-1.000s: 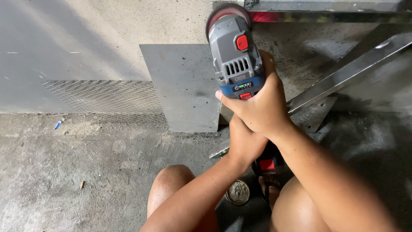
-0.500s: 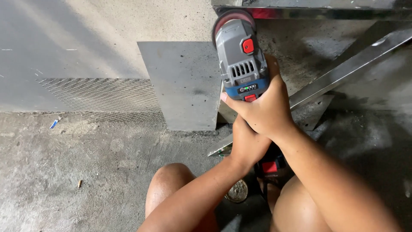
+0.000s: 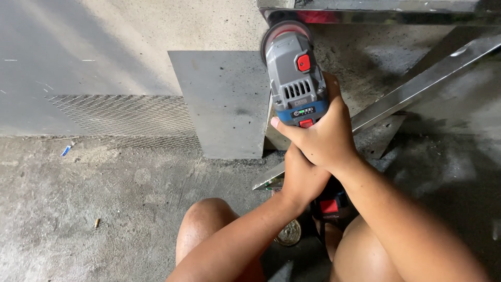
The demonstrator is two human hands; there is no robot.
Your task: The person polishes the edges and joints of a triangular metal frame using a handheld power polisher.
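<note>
I see both hands clenched around the grey angle grinder [image 3: 296, 78], my right hand [image 3: 321, 138] wrapping its body and my left hand [image 3: 300, 177] gripping just behind and below, the tool's head pointing away toward the shiny metal bar [image 3: 396, 15] above the concrete floor [image 3: 94, 198].

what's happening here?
A person crouches on a concrete floor and grips a grey cordless angle grinder in both hands. The right hand wraps the body near the head; the left hand holds it lower, by the battery end. The disc end sits up at a shiny metal frame. A flat grey metal sheet and a steel bar lie beside it.
</note>
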